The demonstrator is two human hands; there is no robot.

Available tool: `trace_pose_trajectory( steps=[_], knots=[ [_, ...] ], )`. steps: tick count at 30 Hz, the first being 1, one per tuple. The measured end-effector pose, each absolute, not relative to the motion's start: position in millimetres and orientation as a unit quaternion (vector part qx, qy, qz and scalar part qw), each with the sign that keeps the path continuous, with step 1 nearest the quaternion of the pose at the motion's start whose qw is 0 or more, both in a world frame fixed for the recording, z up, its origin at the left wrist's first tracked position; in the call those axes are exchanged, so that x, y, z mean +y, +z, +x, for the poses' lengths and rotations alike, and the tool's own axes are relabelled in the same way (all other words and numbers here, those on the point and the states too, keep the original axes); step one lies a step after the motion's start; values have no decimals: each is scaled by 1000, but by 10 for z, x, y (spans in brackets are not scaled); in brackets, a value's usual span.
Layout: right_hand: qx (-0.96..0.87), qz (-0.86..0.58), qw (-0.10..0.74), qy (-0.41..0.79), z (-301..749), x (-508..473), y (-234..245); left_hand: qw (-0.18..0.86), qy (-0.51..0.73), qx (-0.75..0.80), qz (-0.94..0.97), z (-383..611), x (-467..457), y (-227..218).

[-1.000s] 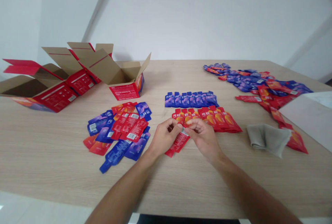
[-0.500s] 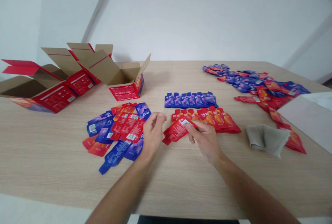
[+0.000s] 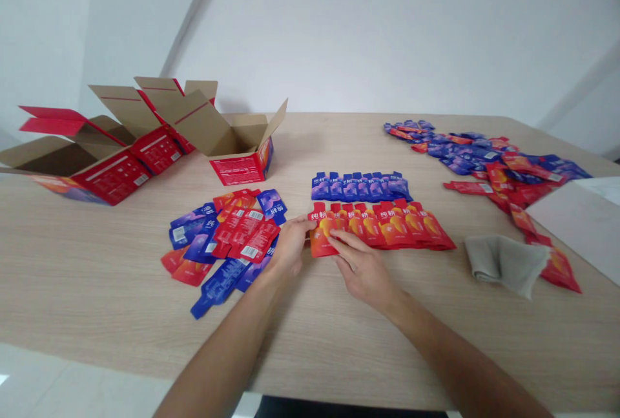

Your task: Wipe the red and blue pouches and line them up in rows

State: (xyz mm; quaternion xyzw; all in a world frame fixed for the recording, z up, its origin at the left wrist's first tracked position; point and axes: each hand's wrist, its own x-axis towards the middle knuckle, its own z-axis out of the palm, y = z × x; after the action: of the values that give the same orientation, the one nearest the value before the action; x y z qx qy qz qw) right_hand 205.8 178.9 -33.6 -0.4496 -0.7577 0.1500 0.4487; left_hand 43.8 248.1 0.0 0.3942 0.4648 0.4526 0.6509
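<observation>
A red pouch (image 3: 320,241) with an orange print and a spout-like top lies face up at the left end of a row of overlapping red pouches (image 3: 398,229). My left hand (image 3: 291,245) pinches its left edge. Stretched fingers of my right hand (image 3: 364,271) rest on its lower right part. Behind this row runs a second row, of blue pouches (image 3: 357,188), all with tops away from me. Just left of my left hand is a loose pile of mixed pouches (image 3: 227,232), some showing barcoded backs; that hand covers the pile's right edge.
Open cardboard boxes (image 3: 114,179) stand at the left, and another open box (image 3: 241,167) sits nearer the middle. A scattered heap of pouches (image 3: 477,150) spreads along the right. A folded grey cloth (image 3: 504,261) and a white sheet-like object (image 3: 581,221) lie on that side too.
The red pouch, held barcode side up in my right hand before, is now face up at the row's left end. My left hand has moved onto its edge; my right fingers have spread over it.
</observation>
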Motion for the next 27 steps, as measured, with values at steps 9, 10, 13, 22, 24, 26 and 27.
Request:
trace_pose_trajectory(
  steps=[9, 10, 13, 22, 24, 26, 27],
  knots=[
    [-782, -507, 356, 70, 2110, 1840, -416, 524, 522, 518, 429, 392, 2705, -273],
    [-777, -523, 345, 57, 2132, 1853, -428, 517, 518, 520, 441, 390, 2732, -302],
    [-779, -548, 303, 32, 2194, 1902, -473, 519, 487, 519, 473, 383, 2796, -377],
    [-789, -566, 240, 16, 2321, 2021, -561, 323, 398, 578, 635, 374, 2724, -337],
    [-788, -573, 223, 24, 2326, 2020, -555, 260, 353, 592, 676, 382, 2685, -314],
    [-784, -585, 205, 33, 2325, 2016, -545, 211, 293, 604, 711, 394, 2665, -313],
    [-782, -590, 197, 37, 2322, 2014, -541, 193, 270, 606, 723, 401, 2663, -319]
  ],
)
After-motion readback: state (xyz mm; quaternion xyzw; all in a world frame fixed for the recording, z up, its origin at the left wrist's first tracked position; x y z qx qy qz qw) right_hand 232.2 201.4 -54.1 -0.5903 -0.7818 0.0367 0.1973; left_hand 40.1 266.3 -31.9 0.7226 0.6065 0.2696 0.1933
